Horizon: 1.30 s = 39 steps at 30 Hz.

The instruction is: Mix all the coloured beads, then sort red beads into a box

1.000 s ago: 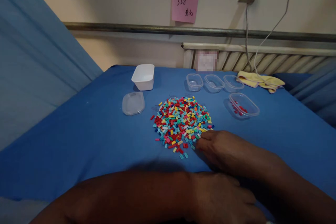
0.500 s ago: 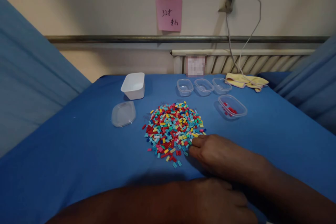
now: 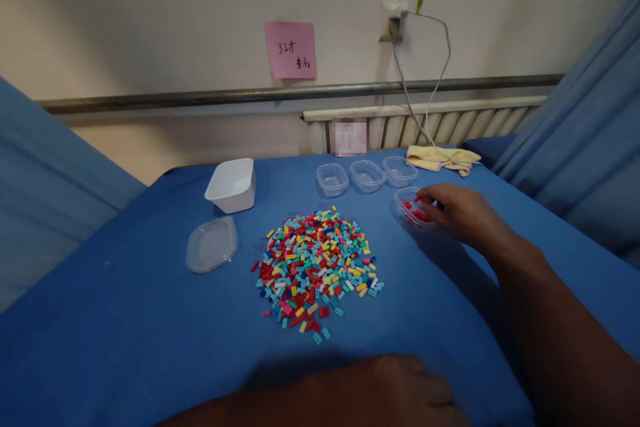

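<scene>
My right hand (image 3: 453, 210) is over a clear plastic container (image 3: 399, 208) holding small red toy bricks (image 3: 411, 211). Its thumb and fingers are pinched together, with a bit of red brick at their tips. Near the front of the table lies my left hand (image 3: 395, 390), dim and partly cut off by the lower frame edge. Its fingers are curled together, with nothing visible in them. Between the hands and the wall spreads a pile of small multicoloured toy bricks (image 3: 315, 260).
Further clear containers (image 3: 332, 180) stand in a row behind the pile. A white tub (image 3: 233, 187) and a clear lid (image 3: 213, 245) are on the left. A yellow cloth (image 3: 443, 159) lies at the back right, below a hanging cable (image 3: 407, 100). Blue cloth covers the table (image 3: 125, 307).
My right hand has moved from the pile's right edge, up and right, to the container with red bricks. My left hand stays near the front edge. The camera view has shifted and tilted.
</scene>
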Available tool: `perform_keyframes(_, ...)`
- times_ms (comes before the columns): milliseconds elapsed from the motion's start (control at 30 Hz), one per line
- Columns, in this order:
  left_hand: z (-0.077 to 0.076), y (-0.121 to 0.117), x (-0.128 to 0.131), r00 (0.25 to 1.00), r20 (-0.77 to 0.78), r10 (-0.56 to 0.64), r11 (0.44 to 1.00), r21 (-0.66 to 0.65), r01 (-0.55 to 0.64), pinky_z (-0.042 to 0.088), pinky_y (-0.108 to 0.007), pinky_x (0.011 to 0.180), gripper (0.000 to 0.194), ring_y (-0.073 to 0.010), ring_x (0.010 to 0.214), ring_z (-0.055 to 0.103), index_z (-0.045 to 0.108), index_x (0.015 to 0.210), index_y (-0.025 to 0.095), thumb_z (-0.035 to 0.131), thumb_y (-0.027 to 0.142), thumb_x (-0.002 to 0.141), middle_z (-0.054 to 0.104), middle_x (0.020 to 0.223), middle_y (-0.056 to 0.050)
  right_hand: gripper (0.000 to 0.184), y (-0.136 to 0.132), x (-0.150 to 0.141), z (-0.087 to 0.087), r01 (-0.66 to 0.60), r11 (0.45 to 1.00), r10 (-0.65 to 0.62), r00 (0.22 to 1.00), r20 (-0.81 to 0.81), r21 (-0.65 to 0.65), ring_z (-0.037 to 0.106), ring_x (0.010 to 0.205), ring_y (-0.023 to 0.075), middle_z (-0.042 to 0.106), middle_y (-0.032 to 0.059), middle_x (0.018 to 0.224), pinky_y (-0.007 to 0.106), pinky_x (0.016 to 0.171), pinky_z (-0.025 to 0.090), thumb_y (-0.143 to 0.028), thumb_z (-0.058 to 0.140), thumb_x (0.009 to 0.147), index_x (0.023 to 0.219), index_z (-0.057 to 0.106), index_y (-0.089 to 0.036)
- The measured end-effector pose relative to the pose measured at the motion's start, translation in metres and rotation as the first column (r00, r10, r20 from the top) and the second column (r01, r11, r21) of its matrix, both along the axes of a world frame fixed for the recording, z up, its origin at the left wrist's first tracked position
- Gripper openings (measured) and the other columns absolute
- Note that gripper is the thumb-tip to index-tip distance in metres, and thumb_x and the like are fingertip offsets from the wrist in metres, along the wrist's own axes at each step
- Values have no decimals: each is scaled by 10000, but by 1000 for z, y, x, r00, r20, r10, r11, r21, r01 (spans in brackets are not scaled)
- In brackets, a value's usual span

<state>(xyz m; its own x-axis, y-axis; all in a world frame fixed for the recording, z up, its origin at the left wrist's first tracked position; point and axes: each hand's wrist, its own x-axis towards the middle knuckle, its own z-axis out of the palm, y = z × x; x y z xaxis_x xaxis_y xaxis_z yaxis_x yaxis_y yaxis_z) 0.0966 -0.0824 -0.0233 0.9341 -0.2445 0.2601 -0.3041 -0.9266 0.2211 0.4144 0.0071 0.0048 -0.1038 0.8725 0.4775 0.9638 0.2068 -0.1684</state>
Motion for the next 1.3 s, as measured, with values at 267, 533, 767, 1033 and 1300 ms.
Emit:
perform_keyframes(267,9,-14,-1,996,-60,70,994,-74,-74,554,-353,845,202,-174,995,643,642,1254,181,488,269,1158,704,1056,-28,220,-19,-77,-1,-466,885,463,875,-140,10,746,927,239,805,94,1033,361,829,564,-255,558,1083,1150,763,-208)
perform_keyframes(533,60,-15,-83,826,-166,539,842,115,-526,415,-369,612,229,-163,729,538,586,888,194,540,197,1113,637,875,-11,258,-50,-165,-8,-672,699,676,733,-83,-244,619,824,187,726,53,942,341,722,398,-211,512,1105,934,705,-195)
perform_keyframes(767,39,3,-119,589,-109,801,594,265,-759,501,-325,710,268,-211,933,653,612,1361,199,493,167,1122,682,1148,-62,143,-52,-168,-6,-576,756,608,794,6,-312,614,817,202,739,61,941,353,697,325,-192,592,1041,981,722,-187)
perform_keyframes(1033,43,39,-95,614,-235,753,658,255,-709,435,-314,643,273,-189,795,600,697,1150,180,440,270,1164,679,1021,-67,199,-53,-156,-8,-619,704,667,745,25,-347,628,855,207,755,67,965,344,742,368,-197,547,1076,1005,733,-189)
perform_keyframes(1300,64,66,-80,692,-384,612,772,102,-627,484,-301,707,202,-183,831,667,729,973,193,567,198,1094,701,974,-56,220,-52,-151,-4,-696,650,721,692,-40,-305,593,815,193,728,51,913,341,744,392,-188,527,1073,919,683,-190)
